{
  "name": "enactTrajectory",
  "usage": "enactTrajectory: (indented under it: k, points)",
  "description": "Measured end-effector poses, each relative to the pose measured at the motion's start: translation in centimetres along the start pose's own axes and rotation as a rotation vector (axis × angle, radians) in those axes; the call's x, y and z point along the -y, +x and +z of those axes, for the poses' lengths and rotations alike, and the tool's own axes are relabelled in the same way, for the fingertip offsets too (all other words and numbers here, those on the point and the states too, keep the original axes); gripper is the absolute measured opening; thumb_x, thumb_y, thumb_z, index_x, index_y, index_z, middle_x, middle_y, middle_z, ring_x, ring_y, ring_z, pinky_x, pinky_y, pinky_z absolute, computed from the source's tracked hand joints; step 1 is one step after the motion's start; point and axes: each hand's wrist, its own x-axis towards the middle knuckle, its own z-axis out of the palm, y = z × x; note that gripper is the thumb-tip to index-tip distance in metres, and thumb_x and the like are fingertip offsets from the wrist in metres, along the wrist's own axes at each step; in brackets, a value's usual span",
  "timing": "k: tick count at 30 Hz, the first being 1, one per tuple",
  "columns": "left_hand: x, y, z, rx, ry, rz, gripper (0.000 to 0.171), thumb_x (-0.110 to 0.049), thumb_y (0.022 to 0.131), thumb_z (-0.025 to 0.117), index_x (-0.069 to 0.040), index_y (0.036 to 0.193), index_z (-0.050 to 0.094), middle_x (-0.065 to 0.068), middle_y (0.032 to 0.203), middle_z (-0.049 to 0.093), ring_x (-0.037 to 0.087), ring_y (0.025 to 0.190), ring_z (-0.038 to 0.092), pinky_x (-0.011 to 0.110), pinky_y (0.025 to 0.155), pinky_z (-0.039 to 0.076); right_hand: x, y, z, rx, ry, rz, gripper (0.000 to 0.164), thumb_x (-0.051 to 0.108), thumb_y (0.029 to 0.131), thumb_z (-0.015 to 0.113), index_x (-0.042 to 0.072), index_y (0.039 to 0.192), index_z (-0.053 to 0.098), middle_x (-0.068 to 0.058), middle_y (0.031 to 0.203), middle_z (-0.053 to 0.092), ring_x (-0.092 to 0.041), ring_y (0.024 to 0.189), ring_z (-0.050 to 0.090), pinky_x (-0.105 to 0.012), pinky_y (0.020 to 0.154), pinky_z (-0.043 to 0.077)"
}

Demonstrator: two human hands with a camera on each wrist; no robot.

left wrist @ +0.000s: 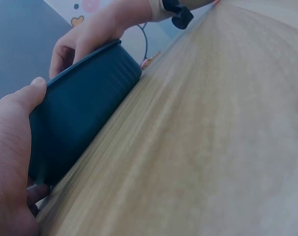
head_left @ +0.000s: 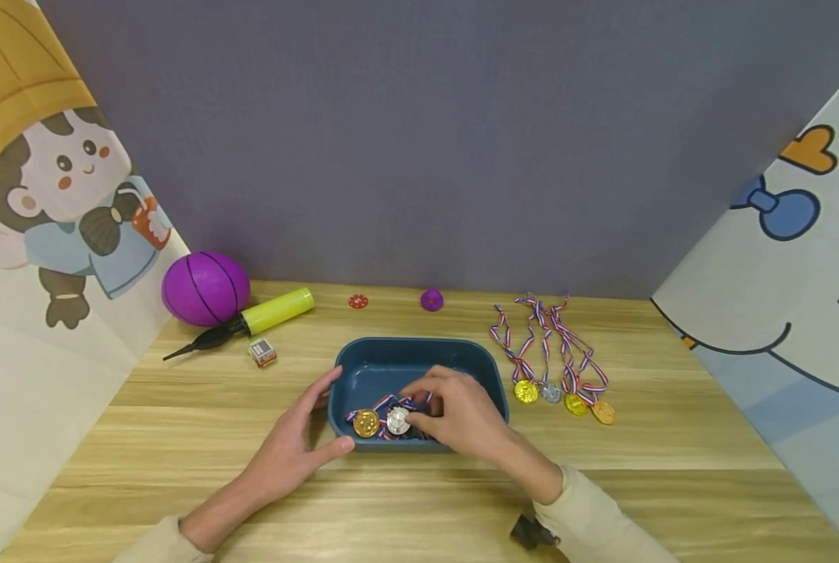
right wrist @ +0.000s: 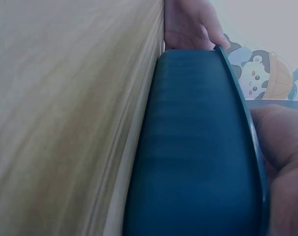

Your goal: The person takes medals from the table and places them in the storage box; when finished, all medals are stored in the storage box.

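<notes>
A dark blue plastic bin (head_left: 419, 344) stands on the table. Inside, near its front wall, lie a gold medal (head_left: 366, 423) and a silver medal (head_left: 398, 421) on red, white and blue ribbons (head_left: 384, 404). My left hand (head_left: 288, 446) spans the bin's left end, its thumb on the front rim and its fingers stretched along the side. My right hand (head_left: 457, 410) reaches down into the bin with bent fingers, thumb tip right at the silver medal's edge. I cannot tell whether it pinches the medal or ribbon; the palm side is hidden.
Several ribboned medals (head_left: 550, 392) lie right of the bin. Along the back are a purple ball (head_left: 206, 288), a yellow and black hand pump (head_left: 278, 311), a small box (head_left: 262, 352), a red chip (head_left: 358, 301) and a small purple ring (head_left: 432, 299). A grey wall (head_left: 419, 156) stands behind.
</notes>
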Motion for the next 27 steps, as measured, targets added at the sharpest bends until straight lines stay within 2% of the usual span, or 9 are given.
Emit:
enactTrajectory:
  k: [4,13,19,27]
  points:
    - [0.0,0.1,0.1,0.000,-0.003,0.000,0.101,-0.030,0.095,0.089,-0.027,0.176,0.030,0.012,0.162,0.058,0.035,0.141,0.062,0.070,0.120,0.042,-0.2,-0.4,-0.5,-0.046,0.039,-0.002,0.027,0.014,0.094,0.091,0.011,0.121,0.085,-0.002,0.100,0.073,0.002,0.069,0.053,-0.023,0.058,0.048]
    - [-0.1,0.0,0.0,-0.004,0.009,0.008,0.102,-0.029,0.094,0.090,-0.026,0.176,0.030,0.014,0.161,0.058,0.036,0.140,0.063,0.070,0.119,0.044,-1.5,-1.7,-1.5,-0.251,0.042,-0.027,0.026,0.009,0.090,0.094,0.013,0.114,0.087,0.000,0.095,0.073,-0.005,0.072,0.058,-0.023,0.055,0.043]
    - [-0.1,0.0,0.0,-0.004,0.008,0.007,0.101,-0.030,0.094,0.090,-0.025,0.176,0.030,0.014,0.161,0.058,0.036,0.141,0.062,0.071,0.120,0.042,-3.3,-3.1,-2.6,-0.398,0.049,-0.075,0.027,0.000,0.088,0.092,0.014,0.111,0.087,0.002,0.091,0.071,-0.008,0.069,0.055,-0.020,0.052,0.042]
    - [-0.1,0.0,0.0,-0.003,-0.001,0.002,0.101,-0.030,0.094,0.090,-0.026,0.176,0.030,0.015,0.161,0.058,0.038,0.141,0.062,0.072,0.120,0.042,-5.2,-5.4,-4.4,-0.507,0.041,-0.117,0.029,-0.008,0.083,0.091,0.008,0.107,0.086,0.005,0.085,0.070,-0.009,0.065,0.056,-0.017,0.047,0.040]
